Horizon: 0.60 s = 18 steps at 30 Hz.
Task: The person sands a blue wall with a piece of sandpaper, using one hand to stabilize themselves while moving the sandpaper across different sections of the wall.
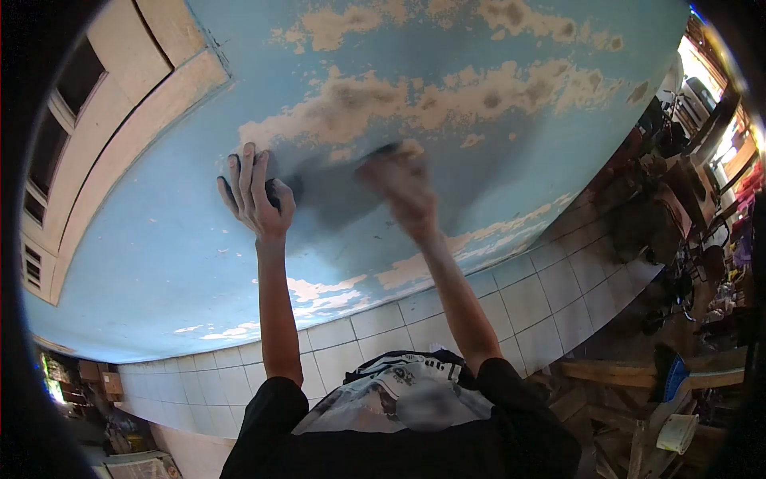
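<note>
A light blue painted wall (183,239) fills the middle of the head view, its paint flaked off in pale, rough patches (351,104). My left hand (257,191) rests against the wall with fingers stretched and spread, nothing visible in it. To its right, my right hand (403,188) is at the wall just below a flaked patch, smeared by motion. Its fingers seem curled round a dark, flat piece (386,150) pressed to the surface; blur hides what kind it is. Shadows of the arms fall across the paint around both hands.
A cream wooden frame with dark panes (120,104) is at upper left. White tiles (383,343) run below the painted wall. At lower right, a blue-headed brush (675,377) lies by wooden beams (606,371), with dark clutter behind. Boxes (100,379) stand at far left.
</note>
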Motion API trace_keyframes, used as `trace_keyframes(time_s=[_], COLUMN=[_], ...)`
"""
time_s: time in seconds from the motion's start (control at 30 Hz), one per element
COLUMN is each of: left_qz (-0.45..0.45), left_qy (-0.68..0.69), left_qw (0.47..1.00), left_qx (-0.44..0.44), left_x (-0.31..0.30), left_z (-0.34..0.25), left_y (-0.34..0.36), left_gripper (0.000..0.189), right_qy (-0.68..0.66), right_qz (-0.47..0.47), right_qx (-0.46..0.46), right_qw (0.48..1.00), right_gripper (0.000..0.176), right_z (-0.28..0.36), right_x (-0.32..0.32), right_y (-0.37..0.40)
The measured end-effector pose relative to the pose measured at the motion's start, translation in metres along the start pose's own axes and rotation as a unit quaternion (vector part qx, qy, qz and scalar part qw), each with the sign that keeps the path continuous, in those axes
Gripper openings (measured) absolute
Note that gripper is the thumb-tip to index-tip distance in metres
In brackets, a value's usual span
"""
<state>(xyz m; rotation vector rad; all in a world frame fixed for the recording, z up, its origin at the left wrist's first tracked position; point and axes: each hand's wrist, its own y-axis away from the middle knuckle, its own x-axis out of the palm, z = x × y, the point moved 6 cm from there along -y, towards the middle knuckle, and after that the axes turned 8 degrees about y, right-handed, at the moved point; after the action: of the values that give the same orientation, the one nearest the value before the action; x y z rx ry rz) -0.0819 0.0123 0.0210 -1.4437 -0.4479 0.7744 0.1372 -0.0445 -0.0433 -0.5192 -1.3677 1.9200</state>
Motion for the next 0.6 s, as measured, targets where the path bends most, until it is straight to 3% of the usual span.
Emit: trace_keyframes(time_s=[0.1, 0.17, 0.23, 0.27, 0.37, 0.43, 0.47, 0.53, 0.57, 0.6], left_qz=[-0.011, -0.025, -0.025, -0.024, -0.029, -0.023, -0.022, -0.029, -0.032, -0.035], left_qy=[0.0, 0.008, 0.0, 0.005, 0.002, -0.004, -0.004, 0.0, 0.004, 0.004], left_qw=[1.0, 1.0, 1.0, 1.0, 0.999, 1.0, 1.0, 1.0, 0.999, 0.999], left_qx=[-0.006, -0.009, -0.016, -0.015, -0.014, -0.01, -0.011, -0.006, -0.007, -0.011], left_x=[0.0, 0.001, 0.0, 0.0, 0.001, 0.0, -0.003, 0.0, 0.002, 0.002], left_z=[0.001, -0.001, -0.002, -0.003, 0.001, 0.002, 0.001, -0.001, -0.003, -0.003], left_y=[-0.002, -0.004, -0.004, -0.003, -0.004, -0.001, 0.001, -0.003, -0.004, -0.004], left_gripper=[0.042, 0.042, 0.042, 0.042, 0.042, 0.042, 0.042, 0.043, 0.043, 0.043], right_qy=[0.143, 0.194, 0.259, 0.225, 0.242, 0.177, 0.26, 0.333, 0.336, 0.328], right_qz=[-0.171, -0.187, -0.106, 0.019, 0.003, -0.127, -0.09, -0.148, -0.15, -0.07], right_qx=[0.236, 0.403, 0.261, 0.079, 0.108, 0.269, 0.289, 0.144, 0.141, 0.092], right_qw=[0.946, 0.875, 0.924, 0.971, 0.964, 0.938, 0.917, 0.92, 0.919, 0.938], right_gripper=[0.018, 0.025, 0.031, 0.026, 0.042, 0.043, 0.043, 0.045, 0.045, 0.044], right_z=[-0.033, -0.057, -0.032, -0.002, -0.045, -0.07, -0.074, -0.043, -0.03, -0.007], right_x=[-0.037, -0.021, -0.009, -0.003, -0.035, -0.052, -0.049, -0.038, -0.042, -0.037], right_y=[0.019, 0.046, 0.031, 0.012, 0.025, 0.03, 0.033, 0.011, 0.006, -0.004])
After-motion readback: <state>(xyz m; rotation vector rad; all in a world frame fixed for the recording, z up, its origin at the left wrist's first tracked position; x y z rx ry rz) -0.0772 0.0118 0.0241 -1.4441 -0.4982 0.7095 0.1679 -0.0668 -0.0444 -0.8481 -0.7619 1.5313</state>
